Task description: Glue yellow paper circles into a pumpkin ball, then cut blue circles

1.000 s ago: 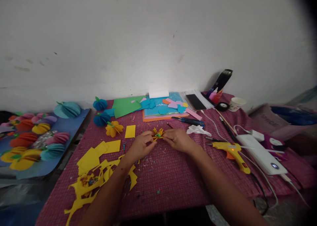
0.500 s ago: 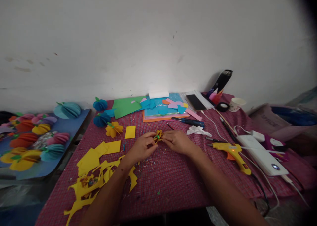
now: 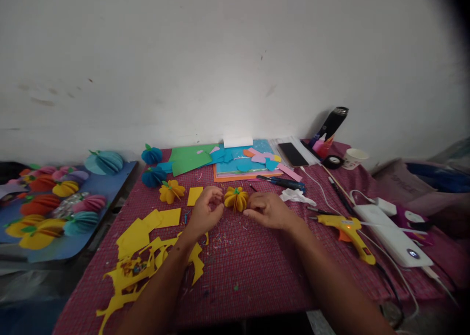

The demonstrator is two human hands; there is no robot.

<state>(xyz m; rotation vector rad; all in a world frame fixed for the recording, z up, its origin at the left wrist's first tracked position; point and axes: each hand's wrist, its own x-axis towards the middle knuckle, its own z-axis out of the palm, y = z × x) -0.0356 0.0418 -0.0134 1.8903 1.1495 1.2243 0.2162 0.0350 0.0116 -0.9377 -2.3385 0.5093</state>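
Note:
A yellow paper pumpkin (image 3: 236, 199) with a green top stands on the red checked cloth between my hands. On its left side is my left hand (image 3: 208, 210), fingers curled but apart, holding nothing. My right hand (image 3: 268, 210) is at its right, fingers bent, just beside the pumpkin; what its fingertips touch, if anything, is too small to tell. Another yellow paper pumpkin (image 3: 171, 191) and a yellow paper square (image 3: 195, 196) lie to the left of my left hand.
Yellow scraps (image 3: 128, 281) cover the left front. Blue pumpkins (image 3: 153, 177) and coloured sheets (image 3: 238, 166) lie behind. At right are a cutter (image 3: 282, 182), tissue (image 3: 296, 196), glue gun (image 3: 348, 229), cables, power bank (image 3: 392, 237) and paper cup (image 3: 354, 158). Finished pumpkins fill a blue board (image 3: 110, 188).
Both hands have come off the small yellow pumpkin and moved apart. The pumpkin, pinched between the fingers before, now stands more fully in view. The whole view has shifted slightly.

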